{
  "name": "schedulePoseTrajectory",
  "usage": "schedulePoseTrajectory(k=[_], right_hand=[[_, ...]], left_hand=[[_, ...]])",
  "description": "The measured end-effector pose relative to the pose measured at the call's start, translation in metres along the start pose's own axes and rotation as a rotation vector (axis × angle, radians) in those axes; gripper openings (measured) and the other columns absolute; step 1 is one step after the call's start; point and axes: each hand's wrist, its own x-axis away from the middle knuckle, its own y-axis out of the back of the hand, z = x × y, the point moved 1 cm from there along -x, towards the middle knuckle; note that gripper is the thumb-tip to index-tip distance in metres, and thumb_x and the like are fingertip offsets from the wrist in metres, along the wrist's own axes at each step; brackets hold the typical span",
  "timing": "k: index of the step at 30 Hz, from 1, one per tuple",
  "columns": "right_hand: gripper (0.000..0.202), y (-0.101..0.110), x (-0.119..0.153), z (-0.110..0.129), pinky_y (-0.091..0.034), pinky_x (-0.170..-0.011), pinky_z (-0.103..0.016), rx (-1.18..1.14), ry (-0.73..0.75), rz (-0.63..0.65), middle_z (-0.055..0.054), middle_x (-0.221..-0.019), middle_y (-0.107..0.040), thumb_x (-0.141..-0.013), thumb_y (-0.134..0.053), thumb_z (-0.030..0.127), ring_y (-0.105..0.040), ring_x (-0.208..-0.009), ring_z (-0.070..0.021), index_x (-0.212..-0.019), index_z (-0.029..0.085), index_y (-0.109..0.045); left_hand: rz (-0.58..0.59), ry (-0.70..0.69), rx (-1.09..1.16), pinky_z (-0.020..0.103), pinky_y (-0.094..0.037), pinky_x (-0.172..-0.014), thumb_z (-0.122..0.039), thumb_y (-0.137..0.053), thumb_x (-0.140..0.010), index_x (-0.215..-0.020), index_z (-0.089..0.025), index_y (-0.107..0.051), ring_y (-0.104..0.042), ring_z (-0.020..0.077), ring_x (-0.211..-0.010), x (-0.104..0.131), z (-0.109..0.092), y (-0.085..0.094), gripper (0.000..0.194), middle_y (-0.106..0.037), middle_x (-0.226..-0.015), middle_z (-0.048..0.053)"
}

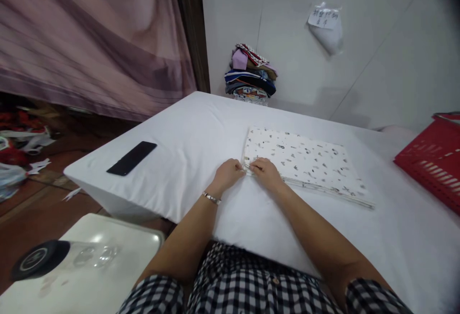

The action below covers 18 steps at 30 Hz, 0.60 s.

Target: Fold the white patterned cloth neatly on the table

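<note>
A folded white cloth (302, 158) with small grey printed figures lies flat on the white-covered table (201, 146). Both hands meet at its near left corner. My left hand (228, 175), with a bracelet on the wrist, is closed in a pinch at the corner's edge. On the corner itself, my right hand (266, 174) has its fingers closed on the cloth layers. The fingertips of the two hands are close together, and the exact grip between them is small and partly hidden.
A black phone-like slab (132, 158) lies at the table's left. Folded clothes (251, 72) are stacked beyond the far edge, against the wall. A red basket (433, 161) stands at the right. Lower left, a white stool-like surface (118, 256) holds a clear bottle with a black cap (41, 259).
</note>
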Motion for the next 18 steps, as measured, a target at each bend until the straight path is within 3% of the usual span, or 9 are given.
schedulePoseTrajectory(k=[6, 18], right_hand=[[0.018, -0.0019, 0.0026, 0.0002, -0.04, -0.081, -0.032, -0.032, 0.003, -0.031, -0.002, -0.084, -0.065, -0.086, -0.053, 0.026, -0.053, -0.087, -0.018, -0.082, 0.025, -0.071], [0.018, -0.0029, 0.0094, -0.0006, -0.042, -0.083, -0.036, 0.077, 0.109, -0.035, -0.005, -0.092, -0.065, -0.084, -0.055, 0.027, -0.054, -0.091, -0.0209, -0.094, 0.025, -0.069]], left_hand=[[-0.048, 0.027, -0.057, 0.025, -0.036, -0.064, -0.034, -0.063, -0.071, -0.079, -0.02, -0.058, -0.055, 0.0149, -0.078, -0.0002, -0.0013, -0.0014, 0.017, -0.062, -0.088, 0.001], [0.001, 0.068, 0.035, 0.023, -0.035, -0.059, -0.024, -0.055, -0.073, -0.069, -0.019, -0.06, -0.054, 0.0131, -0.069, -0.0019, -0.0047, 0.0005, 0.008, -0.064, -0.075, 0.0]])
